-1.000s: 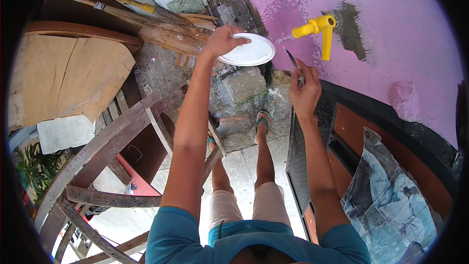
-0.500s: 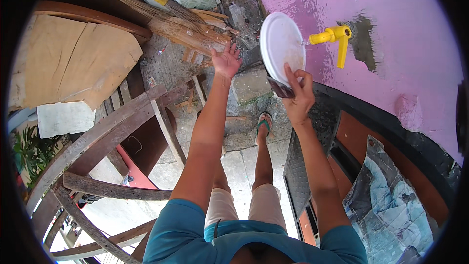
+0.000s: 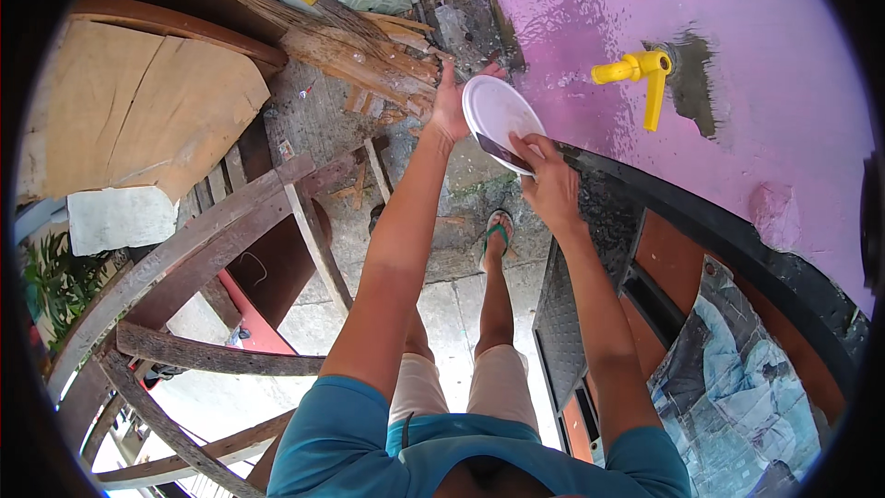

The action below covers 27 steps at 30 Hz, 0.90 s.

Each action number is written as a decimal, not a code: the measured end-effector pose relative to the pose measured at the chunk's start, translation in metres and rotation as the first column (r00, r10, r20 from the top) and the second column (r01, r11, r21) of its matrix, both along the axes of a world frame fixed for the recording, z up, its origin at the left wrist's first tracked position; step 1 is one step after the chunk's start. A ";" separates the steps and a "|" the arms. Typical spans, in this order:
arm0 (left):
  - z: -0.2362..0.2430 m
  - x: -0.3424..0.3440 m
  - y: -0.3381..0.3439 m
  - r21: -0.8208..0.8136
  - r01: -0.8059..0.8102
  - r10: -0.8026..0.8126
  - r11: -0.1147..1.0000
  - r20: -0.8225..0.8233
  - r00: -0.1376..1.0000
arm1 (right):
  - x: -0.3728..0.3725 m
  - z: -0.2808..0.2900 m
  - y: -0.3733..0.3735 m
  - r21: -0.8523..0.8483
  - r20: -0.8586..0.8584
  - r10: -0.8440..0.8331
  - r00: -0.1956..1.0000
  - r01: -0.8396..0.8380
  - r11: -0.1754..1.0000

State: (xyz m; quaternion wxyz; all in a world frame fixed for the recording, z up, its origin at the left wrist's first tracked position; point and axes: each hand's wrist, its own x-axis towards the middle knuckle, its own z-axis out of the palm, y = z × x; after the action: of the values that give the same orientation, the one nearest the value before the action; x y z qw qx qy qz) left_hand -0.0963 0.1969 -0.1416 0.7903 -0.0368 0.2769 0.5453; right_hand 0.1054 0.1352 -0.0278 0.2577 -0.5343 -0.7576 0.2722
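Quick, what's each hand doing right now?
Left hand: open, partly behind the white lid; can't tell if touching.
Right hand: closed, holding that lid, dark piece against it.

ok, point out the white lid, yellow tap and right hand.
White lid [image 3: 503, 111], head view: middle of its flat face.
Yellow tap [image 3: 634, 66], head view: its body.
Right hand [image 3: 555, 188], head view: back of the hand.

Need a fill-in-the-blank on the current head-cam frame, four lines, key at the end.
1. The lid in the right hand is ____ in colour.
2. The tap is ____ in colour.
3. Sideways in the picture, the tap lies to the lid's ____.
4. The sandal has ____ straps.

Missing words: white; yellow; right; green.
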 end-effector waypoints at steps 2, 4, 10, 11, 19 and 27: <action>-0.008 -0.008 -0.004 0.066 0.083 -0.090 0.994 0.106 0.990 | 0.006 -0.018 0.010 -0.088 -0.097 0.055 0.994 -0.063 0.994; -0.007 -0.016 -0.014 0.057 0.128 -0.130 0.990 0.036 0.991 | 0.023 -0.031 0.016 -0.296 -0.222 -0.127 0.967 0.057 0.953; 0.009 0.004 -0.014 -0.023 0.079 -0.082 0.997 -0.422 0.903 | 0.025 -0.042 0.022 -0.590 -0.402 -0.483 0.778 0.183 0.786; 0.012 0.006 -0.013 -0.025 0.080 -0.083 0.997 -0.421 0.903 | 0.024 -0.043 0.023 -0.607 -0.374 -0.513 0.773 0.214 0.765; 0.004 0.013 -0.010 0.014 -0.078 0.075 0.997 -0.469 0.880 | 0.028 -0.040 0.026 0.066 -0.155 -0.282 0.947 0.295 0.953; 0.013 0.014 -0.004 0.070 -0.008 0.051 0.998 -0.650 0.758 | 0.007 0.028 0.059 -0.786 -0.575 -0.539 0.616 -0.235 0.571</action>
State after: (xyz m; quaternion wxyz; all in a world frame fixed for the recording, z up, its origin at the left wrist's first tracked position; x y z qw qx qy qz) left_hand -0.0824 0.1924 -0.1291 0.6369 0.1755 0.5163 0.5449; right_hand 0.1129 0.1938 -0.0001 0.3087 -0.4893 -0.3027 0.7574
